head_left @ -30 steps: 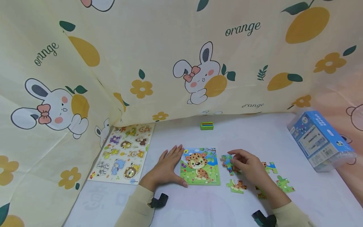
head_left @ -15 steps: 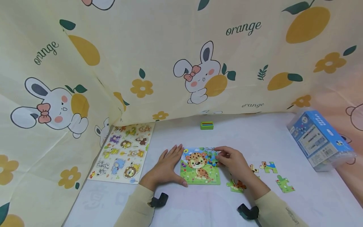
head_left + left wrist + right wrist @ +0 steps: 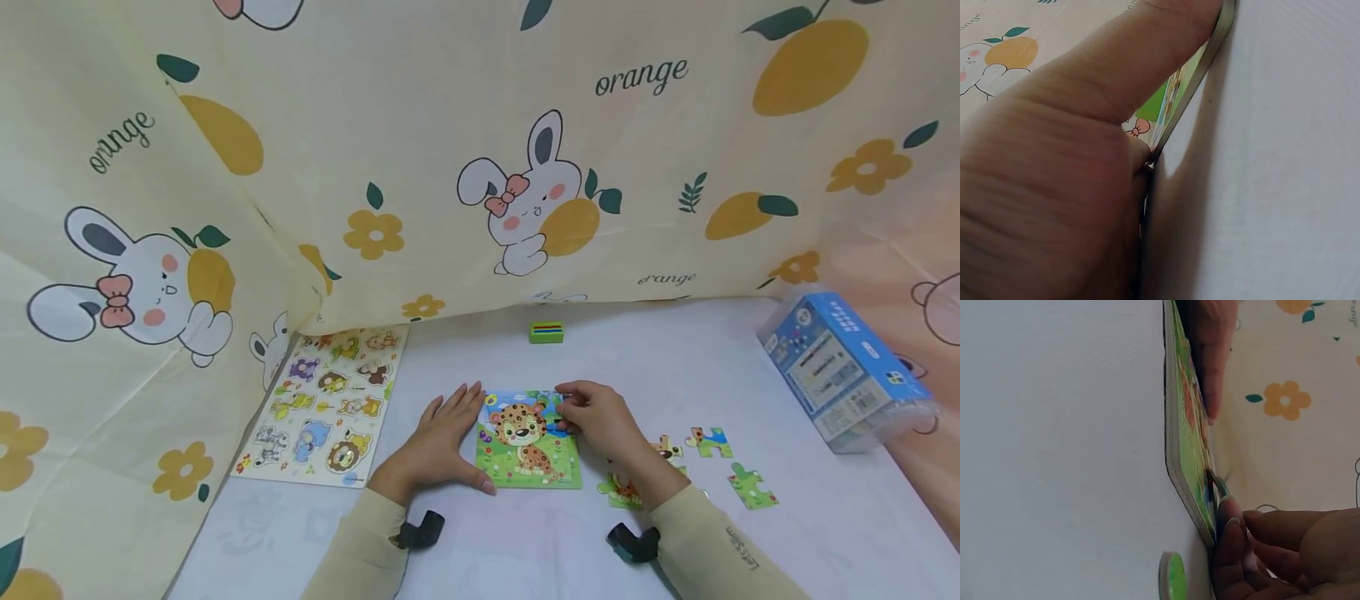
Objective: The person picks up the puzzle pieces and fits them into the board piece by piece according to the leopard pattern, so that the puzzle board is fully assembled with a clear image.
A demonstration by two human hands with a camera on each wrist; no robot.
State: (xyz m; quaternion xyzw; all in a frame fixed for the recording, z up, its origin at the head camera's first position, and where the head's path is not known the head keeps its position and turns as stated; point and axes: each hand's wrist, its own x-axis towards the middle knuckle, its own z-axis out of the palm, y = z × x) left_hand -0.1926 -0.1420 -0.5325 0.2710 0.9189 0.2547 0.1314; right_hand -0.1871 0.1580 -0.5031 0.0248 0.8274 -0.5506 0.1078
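Observation:
A square leopard jigsaw puzzle (image 3: 525,480) lies on the white table in front of me. My left hand (image 3: 435,450) rests along its left side with fingers straight and the thumb at the lower left corner. At the upper right corner my right hand (image 3: 602,421) pinches a puzzle piece (image 3: 1220,485) between thumb and fingertips, low over the board. In the right wrist view that piece is tilted against the board's surface, and the fingers hide most of it. Seen from the left wrist, the thumb (image 3: 1097,69) touches the board's edge.
Loose puzzle pieces (image 3: 753,487) lie to the right, some partly behind my right forearm. On the left is an animal picture board (image 3: 322,429). A small green block with coloured stripes (image 3: 546,333) sits at the back, and a blue box (image 3: 847,375) stands at the right.
My right hand has carried a puzzle piece leftward from the loose pieces onto the upper right of the leopard puzzle. The left hand has stayed in place.

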